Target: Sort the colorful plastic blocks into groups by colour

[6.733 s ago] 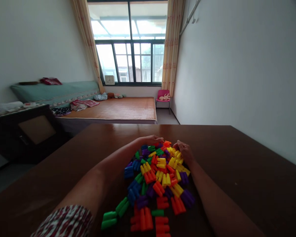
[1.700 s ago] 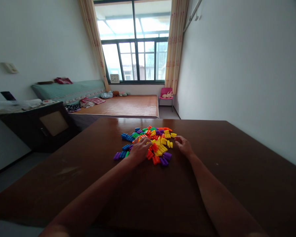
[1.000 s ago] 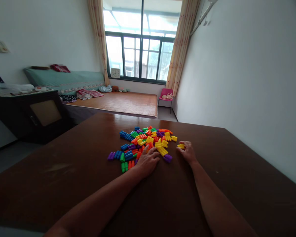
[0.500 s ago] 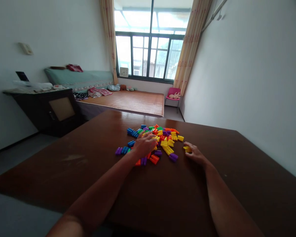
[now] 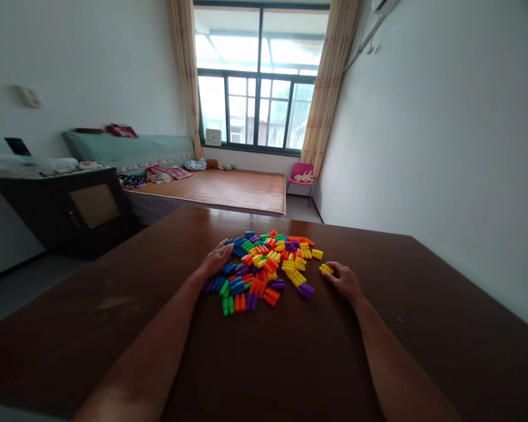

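A spread pile of small plastic pieces in orange, yellow, green, blue and purple lies on the brown table [image 5: 290, 351]. My left hand [image 5: 216, 259] rests at the pile's left edge, its fingertips at some blue pieces [image 5: 239, 246]; whether it grips one is hidden. To the right of the pile, my right hand [image 5: 344, 280] has its fingers closed on a yellow piece [image 5: 326, 269]. Nearest to that hand in the pile are a yellow piece [image 5: 317, 254] and a purple piece [image 5: 305, 291]. Green pieces [image 5: 227, 306] lie at the front left.
Beyond the table stand a low bed [image 5: 229, 190] with cloths on it and a pink chair [image 5: 301, 174] holding a soft toy. A dark cabinet [image 5: 61, 205] is at the left. White walls rise on both sides of a curtained window.
My left hand has moved left from over the middle of the pile to its left edge, uncovering the pieces there. My right hand keeps the yellow piece. The view has shifted slightly.
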`<state>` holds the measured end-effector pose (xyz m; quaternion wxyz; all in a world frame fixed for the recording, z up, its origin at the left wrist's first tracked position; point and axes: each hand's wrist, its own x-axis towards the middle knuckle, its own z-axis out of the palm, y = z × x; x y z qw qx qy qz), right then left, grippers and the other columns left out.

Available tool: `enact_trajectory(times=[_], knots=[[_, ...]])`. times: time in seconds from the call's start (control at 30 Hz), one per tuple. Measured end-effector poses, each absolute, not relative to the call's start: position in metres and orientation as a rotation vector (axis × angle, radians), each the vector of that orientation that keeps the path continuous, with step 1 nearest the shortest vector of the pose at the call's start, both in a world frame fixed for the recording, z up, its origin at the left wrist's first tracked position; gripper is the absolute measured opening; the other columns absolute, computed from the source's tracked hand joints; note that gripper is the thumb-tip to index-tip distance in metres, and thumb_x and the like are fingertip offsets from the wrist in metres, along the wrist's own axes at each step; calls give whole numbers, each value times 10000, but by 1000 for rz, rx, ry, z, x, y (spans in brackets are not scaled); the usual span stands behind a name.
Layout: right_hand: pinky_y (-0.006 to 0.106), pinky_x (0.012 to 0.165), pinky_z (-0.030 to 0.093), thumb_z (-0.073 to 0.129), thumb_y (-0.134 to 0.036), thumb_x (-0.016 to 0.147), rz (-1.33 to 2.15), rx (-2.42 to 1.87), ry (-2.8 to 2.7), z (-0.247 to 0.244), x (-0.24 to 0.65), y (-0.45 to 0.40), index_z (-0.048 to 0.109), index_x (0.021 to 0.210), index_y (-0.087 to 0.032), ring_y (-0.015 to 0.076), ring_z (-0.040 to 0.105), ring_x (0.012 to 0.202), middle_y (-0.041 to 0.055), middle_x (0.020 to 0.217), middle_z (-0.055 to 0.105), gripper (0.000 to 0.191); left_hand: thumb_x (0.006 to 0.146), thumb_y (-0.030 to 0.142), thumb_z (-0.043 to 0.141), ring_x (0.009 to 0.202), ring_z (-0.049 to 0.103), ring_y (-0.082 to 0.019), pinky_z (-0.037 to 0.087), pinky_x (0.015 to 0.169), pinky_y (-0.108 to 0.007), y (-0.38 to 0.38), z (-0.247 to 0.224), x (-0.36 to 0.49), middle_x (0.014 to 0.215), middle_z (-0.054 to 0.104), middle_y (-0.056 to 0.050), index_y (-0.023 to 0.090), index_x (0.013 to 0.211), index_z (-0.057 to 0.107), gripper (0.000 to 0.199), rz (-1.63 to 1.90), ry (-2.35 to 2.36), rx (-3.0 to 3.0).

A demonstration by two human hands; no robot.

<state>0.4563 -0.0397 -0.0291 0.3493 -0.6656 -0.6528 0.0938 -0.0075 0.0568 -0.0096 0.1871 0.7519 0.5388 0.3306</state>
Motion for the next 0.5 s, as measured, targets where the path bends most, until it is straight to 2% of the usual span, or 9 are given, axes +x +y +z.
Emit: enact_trajectory(times=[0.07,0.17,0.27,0.33,0.4,0.5], knots=[[416,935,459,617,-472,722,218,-1731,-1713,-28,456,-41,681,1068,-205,269,611,1000,86,1080,687,442,845,722,285,1302,453,-277,345,1096,-407,57,-9,-3,1406,503,-125,154,1136,674,748,1093,1348,2001],[403,966,448,662,-367,671,353,-1684,-1752,-26,460,-40,678,1090,-214,260,607,1040,75,1130,677,446,793,766,350,1090,620,-286,456,987,-449,55,-8,-9,1315,580,-146,142,1078,681,761,1304,1234,1743],[363,901,499,685,-330,658,699,-1582,-1634,-21,472,-27,657,1109,-206,237,647,988,79,1120,684,468,753,760,444,998,657,-279,500,918,-438,56,-11,-17,1201,652,-146,136,1050,674,728,1390,1244,1569],[345,849,526,702,-332,647,789,-1565,-1486,-18,487,-10,647,1094,-196,230,664,955,89,1104,689,471,742,749,479,989,659,-271,508,903,-413,58,-14,-20,1172,667,-140,138,1031,678,705,1375,1232,1547],[347,829,534,713,-314,621,653,-1659,-1362,-18,506,10,646,1051,-189,228,671,933,96,1083,693,453,740,731,505,986,660,-266,504,905,-402,60,-15,-21,1157,675,-134,144,1020,686,675,1347,1224,1565],[386,855,515,703,-313,615,272,-1897,-1260,-23,531,39,650,989,-203,242,665,934,84,1031,703,393,753,710,511,998,656,-276,492,914,-423,60,-15,-22,1070,707,-124,150,1053,681,657,1318,1253,1566]])
